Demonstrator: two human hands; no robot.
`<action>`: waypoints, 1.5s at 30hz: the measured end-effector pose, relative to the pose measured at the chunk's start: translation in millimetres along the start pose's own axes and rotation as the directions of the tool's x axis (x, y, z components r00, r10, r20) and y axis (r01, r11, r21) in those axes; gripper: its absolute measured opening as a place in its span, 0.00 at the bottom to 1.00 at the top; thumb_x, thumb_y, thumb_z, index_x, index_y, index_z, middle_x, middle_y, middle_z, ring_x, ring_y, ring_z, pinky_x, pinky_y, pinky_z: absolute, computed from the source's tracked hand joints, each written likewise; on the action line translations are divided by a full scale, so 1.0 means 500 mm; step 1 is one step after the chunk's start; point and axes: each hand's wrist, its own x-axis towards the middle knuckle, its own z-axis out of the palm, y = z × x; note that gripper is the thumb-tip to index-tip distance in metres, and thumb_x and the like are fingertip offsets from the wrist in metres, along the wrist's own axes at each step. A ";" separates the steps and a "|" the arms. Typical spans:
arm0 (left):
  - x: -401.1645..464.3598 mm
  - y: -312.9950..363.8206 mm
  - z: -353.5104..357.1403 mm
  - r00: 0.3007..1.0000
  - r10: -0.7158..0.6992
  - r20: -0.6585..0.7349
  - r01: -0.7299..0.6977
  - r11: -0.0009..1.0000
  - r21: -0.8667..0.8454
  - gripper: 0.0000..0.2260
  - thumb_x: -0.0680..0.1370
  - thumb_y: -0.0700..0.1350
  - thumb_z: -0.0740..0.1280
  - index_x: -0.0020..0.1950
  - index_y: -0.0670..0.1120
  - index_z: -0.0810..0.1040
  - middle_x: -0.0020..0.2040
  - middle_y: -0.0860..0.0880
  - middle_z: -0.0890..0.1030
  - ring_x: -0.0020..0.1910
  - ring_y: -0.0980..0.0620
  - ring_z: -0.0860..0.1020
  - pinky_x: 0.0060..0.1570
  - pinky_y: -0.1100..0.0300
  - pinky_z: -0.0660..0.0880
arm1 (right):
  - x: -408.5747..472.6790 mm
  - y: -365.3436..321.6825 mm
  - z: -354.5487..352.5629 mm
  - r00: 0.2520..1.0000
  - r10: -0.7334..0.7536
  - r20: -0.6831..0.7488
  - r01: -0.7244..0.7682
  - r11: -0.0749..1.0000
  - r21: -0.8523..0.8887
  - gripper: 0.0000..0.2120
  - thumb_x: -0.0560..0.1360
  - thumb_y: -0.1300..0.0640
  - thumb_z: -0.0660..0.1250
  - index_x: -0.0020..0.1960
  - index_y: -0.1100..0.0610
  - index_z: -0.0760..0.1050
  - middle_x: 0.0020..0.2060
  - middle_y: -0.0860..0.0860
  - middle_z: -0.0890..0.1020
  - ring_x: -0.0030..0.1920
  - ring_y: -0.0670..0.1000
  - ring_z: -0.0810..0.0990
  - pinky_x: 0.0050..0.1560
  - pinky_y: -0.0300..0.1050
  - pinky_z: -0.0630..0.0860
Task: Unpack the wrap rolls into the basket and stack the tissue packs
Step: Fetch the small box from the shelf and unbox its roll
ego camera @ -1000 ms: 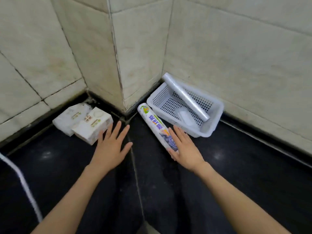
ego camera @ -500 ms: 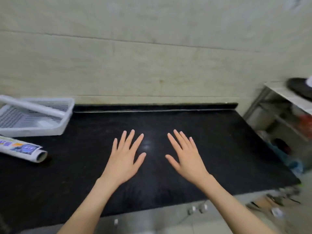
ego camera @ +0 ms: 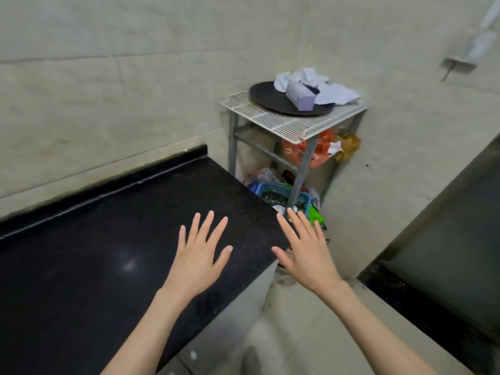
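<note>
Both my hands are out in front of me, palms down, fingers straight and spread — each grip released, nothing held. My left hand (ego camera: 198, 254) hovers over the black desk (ego camera: 89, 255), near its right end. My right hand (ego camera: 307, 251) is just past that end, out over the pale tiled floor (ego camera: 303, 334), its fingertips pointing toward the foot of a metal rack (ego camera: 290, 123).

The wrap rolls, the basket and the tissue packs — none of them shows in this view, so I cannot say where they lie.

The rack stands in the corner against the wall, just beside the desk's end. On its white wire top sits a round dark tray (ego camera: 284, 101), and on the tray a pale purple box (ego camera: 300, 97) with crumpled white paper (ego camera: 311, 79) heaped behind it. Lower shelves hold orange bags (ego camera: 322, 147) and a blue crate (ego camera: 273, 190) (contents too jumbled to make out). A dark glass door (ego camera: 454, 234) fills the right side.
</note>
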 end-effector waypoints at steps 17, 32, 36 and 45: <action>0.693 0.218 0.047 0.982 0.155 -0.107 -0.147 0.986 0.075 0.27 0.78 0.58 0.52 0.76 0.54 0.50 0.78 0.47 0.48 0.76 0.46 0.41 0.71 0.46 0.39 | 0.462 0.508 -0.095 0.978 0.146 -0.151 -0.141 0.989 0.042 0.31 0.76 0.42 0.57 0.75 0.49 0.51 0.76 0.52 0.56 0.76 0.54 0.51 0.73 0.56 0.44; 0.984 0.265 0.019 0.947 -0.251 -0.201 0.289 0.938 0.189 0.27 0.78 0.60 0.47 0.75 0.59 0.42 0.78 0.48 0.43 0.73 0.49 0.34 0.73 0.46 0.37 | 1.002 0.590 -0.120 0.987 0.006 -0.159 0.061 0.909 0.413 0.31 0.72 0.41 0.64 0.67 0.58 0.63 0.63 0.59 0.70 0.61 0.57 0.70 0.60 0.49 0.70; 0.973 0.274 0.013 0.913 -0.341 -0.223 0.384 0.903 0.191 0.27 0.78 0.60 0.48 0.75 0.59 0.41 0.78 0.49 0.41 0.75 0.47 0.35 0.72 0.47 0.37 | 1.049 0.559 -0.099 0.999 -0.026 -0.036 0.037 0.936 0.350 0.40 0.71 0.38 0.64 0.72 0.56 0.51 0.69 0.61 0.61 0.66 0.61 0.66 0.62 0.54 0.69; 0.848 0.270 0.007 0.839 -0.462 -0.287 0.505 0.858 0.095 0.26 0.78 0.60 0.48 0.72 0.62 0.39 0.78 0.50 0.42 0.73 0.52 0.33 0.71 0.50 0.36 | 1.038 0.525 -0.140 0.971 -0.135 -0.196 0.230 0.741 0.631 0.25 0.75 0.53 0.64 0.69 0.59 0.63 0.66 0.57 0.65 0.64 0.54 0.69 0.57 0.39 0.63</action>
